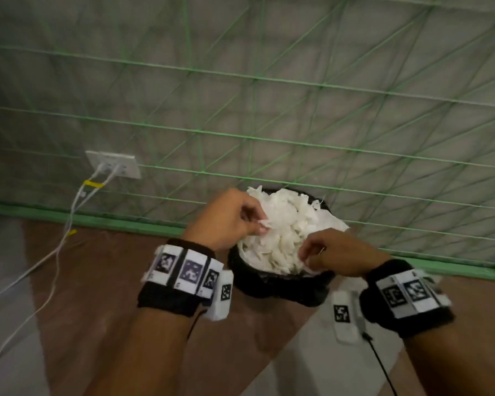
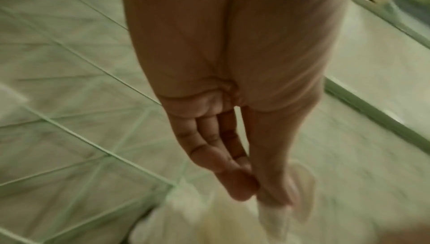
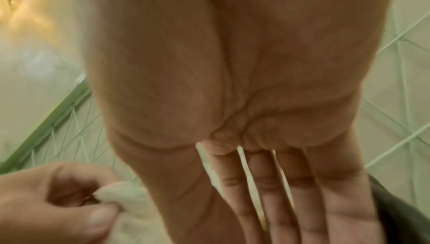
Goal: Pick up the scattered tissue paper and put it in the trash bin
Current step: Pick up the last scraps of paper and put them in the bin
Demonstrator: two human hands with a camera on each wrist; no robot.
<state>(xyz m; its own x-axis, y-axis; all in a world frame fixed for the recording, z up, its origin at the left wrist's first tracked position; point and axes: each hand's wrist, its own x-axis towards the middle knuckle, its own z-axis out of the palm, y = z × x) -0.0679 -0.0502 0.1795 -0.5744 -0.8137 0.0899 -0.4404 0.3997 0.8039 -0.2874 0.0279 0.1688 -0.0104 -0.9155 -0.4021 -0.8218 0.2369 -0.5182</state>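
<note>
One black trash bin [image 1: 280, 284] on the floor against the wall, heaped over its rim with white tissue paper [image 1: 283, 232] (pieces too many and crumpled to count). Two hands above it. Left hand [image 1: 226, 221] pinches a scrap of tissue between thumb and fingertips at the pile's left edge. Right hand [image 1: 337, 252] at the near right rim, fingers down on the tissue; right wrist view shows them straight, slightly apart. One wall outlet [image 1: 113, 164], two white cables [image 1: 60, 238] plugged in.

black wristbands [image 1: 169, 298], white marker tags [image 1: 183, 270]
</note>
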